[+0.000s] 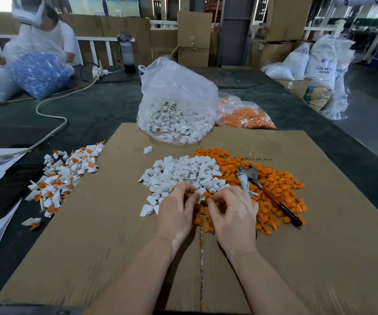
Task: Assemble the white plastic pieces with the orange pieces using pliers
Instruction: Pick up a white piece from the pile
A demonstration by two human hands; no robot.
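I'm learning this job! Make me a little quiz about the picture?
1. True or false: the pliers are in a hand.
2. Which pile lies under the pliers: A white pieces, B orange pieces?
3. Where are the finished white-and-orange parts?

Key:
1. False; left hand and right hand pinch small pieces.
2. B.
3. Left of the cardboard.

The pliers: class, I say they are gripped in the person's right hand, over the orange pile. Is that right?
Not quite. The head view shows the pliers lying untouched on the orange pile, to the right of the right hand. That hand and the left hand are pinching small pieces together instead.
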